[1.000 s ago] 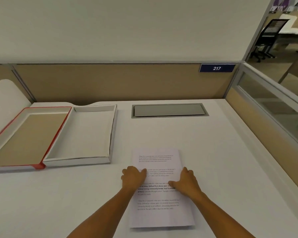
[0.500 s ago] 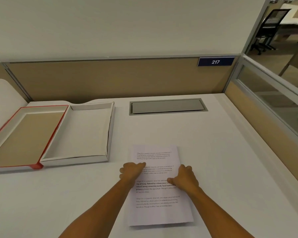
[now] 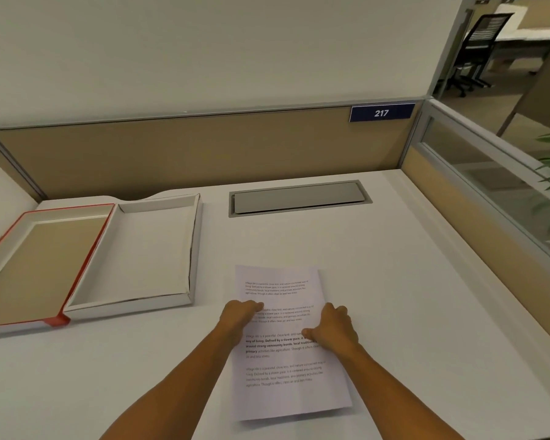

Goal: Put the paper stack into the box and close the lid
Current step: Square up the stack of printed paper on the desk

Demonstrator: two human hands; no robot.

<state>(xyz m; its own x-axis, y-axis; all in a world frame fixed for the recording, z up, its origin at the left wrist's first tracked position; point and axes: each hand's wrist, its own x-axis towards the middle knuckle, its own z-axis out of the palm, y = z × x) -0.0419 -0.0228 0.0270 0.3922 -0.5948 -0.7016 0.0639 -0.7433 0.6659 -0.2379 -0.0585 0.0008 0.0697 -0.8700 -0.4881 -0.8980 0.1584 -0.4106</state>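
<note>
We see the left hand (image 3: 239, 315) and right hand (image 3: 334, 328) gripping the side edges of the paper stack (image 3: 286, 376) on the desk (image 3: 410, 312), beside the open box (image 3: 146, 249).

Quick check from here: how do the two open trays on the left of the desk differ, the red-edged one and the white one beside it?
The red-edged tray has a red rim and a tan floor; the white tray is white inside and out. The red-edged tray lies farther left, partly cut off by the frame; the white tray sits nearer the paper stack. Both lie flat, open and side by side, with nothing inside.
</note>
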